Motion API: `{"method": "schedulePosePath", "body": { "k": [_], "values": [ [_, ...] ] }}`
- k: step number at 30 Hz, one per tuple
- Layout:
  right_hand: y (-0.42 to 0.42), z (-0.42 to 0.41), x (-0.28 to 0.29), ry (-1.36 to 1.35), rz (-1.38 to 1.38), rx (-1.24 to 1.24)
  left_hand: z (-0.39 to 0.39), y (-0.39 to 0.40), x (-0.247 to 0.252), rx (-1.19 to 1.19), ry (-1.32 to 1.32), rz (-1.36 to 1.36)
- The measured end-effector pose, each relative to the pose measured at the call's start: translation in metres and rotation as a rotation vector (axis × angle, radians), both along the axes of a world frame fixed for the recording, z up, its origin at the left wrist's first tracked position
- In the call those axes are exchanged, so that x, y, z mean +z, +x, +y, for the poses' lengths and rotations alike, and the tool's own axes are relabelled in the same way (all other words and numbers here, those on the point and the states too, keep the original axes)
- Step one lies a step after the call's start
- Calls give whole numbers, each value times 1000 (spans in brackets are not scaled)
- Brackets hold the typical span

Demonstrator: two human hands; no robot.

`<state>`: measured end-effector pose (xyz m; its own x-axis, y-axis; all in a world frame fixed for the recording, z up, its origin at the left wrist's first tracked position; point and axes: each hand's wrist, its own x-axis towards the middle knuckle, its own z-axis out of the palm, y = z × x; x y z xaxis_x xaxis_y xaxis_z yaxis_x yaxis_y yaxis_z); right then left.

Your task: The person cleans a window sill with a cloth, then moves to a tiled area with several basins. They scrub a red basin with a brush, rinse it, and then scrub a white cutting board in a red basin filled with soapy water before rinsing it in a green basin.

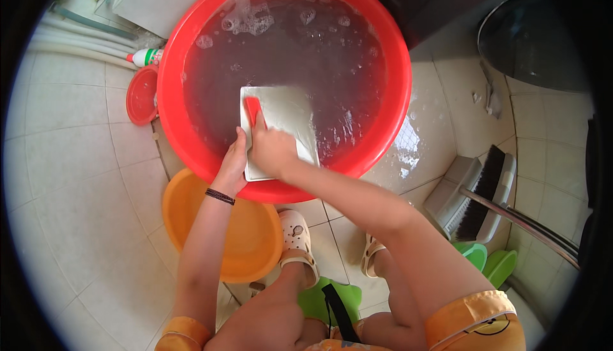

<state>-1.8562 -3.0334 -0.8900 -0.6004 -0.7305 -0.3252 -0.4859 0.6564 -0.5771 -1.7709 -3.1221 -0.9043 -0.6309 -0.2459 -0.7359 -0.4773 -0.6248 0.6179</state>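
A large red plastic tub (400, 111) holds murky, greyish-purple water with patches of foam. Over its near rim leans a white rectangular panel (282, 104) with a raised edge, its far right part under the water. My left hand (232, 162) grips the panel's left edge near the tub rim. With my right hand (275, 150) I hold a red plastic scrubbing tool (253, 108) against the panel, the index finger stretched along it. The tool's underside is hidden, so I cannot tell whether it has bristles.
An orange basin (249, 248) sits under my left forearm. Left of the tub are a small red basin (142, 95), a white-and-green bottle (147, 57) and pipes (81, 40). At right stand a broom (483, 193) and a dustpan (452, 193). The tiled floor (426, 126) is wet there.
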Motion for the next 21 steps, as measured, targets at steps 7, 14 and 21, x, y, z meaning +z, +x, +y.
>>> {"method": "schedulePosePath", "body": {
  "k": [7,14,21],
  "values": [
    [49,37,14,-42,145,214,-7,-5,17,98,29,-97],
    [43,34,41,42,131,319,-13,-6,16,181,142,-28],
    [15,14,20,39,177,166,-8,-5,0,144,186,13]
  ]
}}
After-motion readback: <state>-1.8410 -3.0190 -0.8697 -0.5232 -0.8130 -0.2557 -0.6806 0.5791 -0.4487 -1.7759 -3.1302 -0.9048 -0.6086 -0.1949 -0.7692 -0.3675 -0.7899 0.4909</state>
